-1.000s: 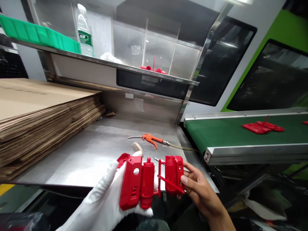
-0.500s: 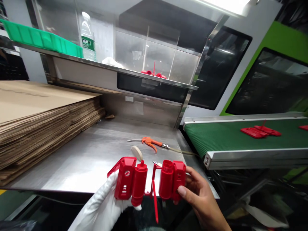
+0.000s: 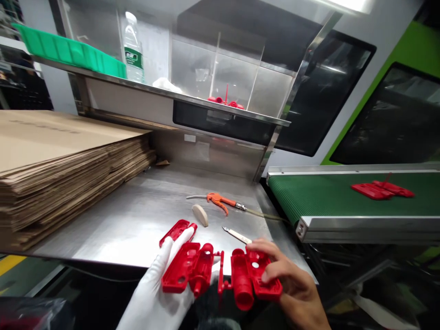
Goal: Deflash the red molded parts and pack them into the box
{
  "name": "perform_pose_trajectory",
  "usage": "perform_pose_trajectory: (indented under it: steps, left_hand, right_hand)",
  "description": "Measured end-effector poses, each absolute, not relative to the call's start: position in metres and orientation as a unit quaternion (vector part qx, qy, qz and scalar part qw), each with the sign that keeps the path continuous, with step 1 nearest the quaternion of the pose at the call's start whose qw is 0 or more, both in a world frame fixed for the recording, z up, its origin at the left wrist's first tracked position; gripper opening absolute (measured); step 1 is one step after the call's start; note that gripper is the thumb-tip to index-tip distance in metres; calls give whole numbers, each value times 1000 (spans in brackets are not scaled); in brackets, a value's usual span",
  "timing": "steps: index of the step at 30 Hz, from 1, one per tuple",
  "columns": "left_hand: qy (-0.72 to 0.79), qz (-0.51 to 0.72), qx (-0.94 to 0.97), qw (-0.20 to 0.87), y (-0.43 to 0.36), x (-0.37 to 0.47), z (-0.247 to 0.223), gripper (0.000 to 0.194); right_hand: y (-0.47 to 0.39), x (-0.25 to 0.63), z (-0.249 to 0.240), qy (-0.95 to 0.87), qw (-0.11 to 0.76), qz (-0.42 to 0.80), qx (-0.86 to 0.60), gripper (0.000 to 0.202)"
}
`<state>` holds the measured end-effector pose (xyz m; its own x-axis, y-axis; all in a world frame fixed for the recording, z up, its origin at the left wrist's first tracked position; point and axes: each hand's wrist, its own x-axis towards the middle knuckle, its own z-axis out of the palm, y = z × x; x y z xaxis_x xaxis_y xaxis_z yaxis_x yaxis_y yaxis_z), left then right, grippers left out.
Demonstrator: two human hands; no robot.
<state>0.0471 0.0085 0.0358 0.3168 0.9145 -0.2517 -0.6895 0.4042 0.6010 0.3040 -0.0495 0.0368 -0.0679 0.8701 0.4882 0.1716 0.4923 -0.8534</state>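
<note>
The left hand's (image 3: 161,286) grip, in a white glove, is clamped on the left red part (image 3: 180,268); the bare right hand's (image 3: 292,282) fingers and thumb are closed on the right red part (image 3: 242,277). Both parts are held up at the near edge of the tabletop (image 3: 120,215), with a thin red bar (image 3: 221,270) between them. Beyond lie a small knife (image 3: 237,235), a curved beige piece (image 3: 200,215) and an orange air gun (image 3: 220,200). Stacked cardboard (image 3: 75,178) stands left; a green conveyor (image 3: 316,201) at right carries more red parts (image 3: 373,190).

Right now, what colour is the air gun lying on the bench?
The air gun is orange with a silvery nozzle, seen best in the head view.
</note>
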Motion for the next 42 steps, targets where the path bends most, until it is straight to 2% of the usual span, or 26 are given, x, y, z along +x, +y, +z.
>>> perform_pose_trajectory:
  steps: [6,11,22,25,28,31,34,36,38,40,42]
  left_hand:
    - [270,497,183,804,5,53,47,55]
    - [260,508,187,799,8,52,52,53]
    - [294,499,138,804,3,52,72,55]
    - [328,526,186,763,4,51,64,55]
    - [347,535,302,708,9,48,51,47]
    - [306,450,400,737,16,43,42,32]
    - [305,399,412,761,20,39,36,25]
    - [330,397,376,770,23,37,32,26]
    - [354,377,331,789,26,34,27,29]
    - [363,347,279,818,30,32,23,24]
    - [365,349,237,830,33,31,21,20]
  right_hand:
    - [-49,315,26,-671,549,227,-444,6]
    - [-47,313,27,-717,540,151,-415,6]
    - [-48,304,27,-744,516,93,-414,14]
    - [-54,295,24,-704,538,168,-432,14]
    - [-58,282,24,-552,563,341,-512,25]
    - [-57,273,27,-440,555,483,-515,43]
    - [-52,275,27,-441,533,521,-500,46]
    - [-51,282,25,-522,539,408,-521,33]
    - [-51,293,21,-667,528,137,-508,16]
    - [-52,303,19,-759,467,-114,-439,20]
    - [-51,310,19,-765,448,-177,-427,19]
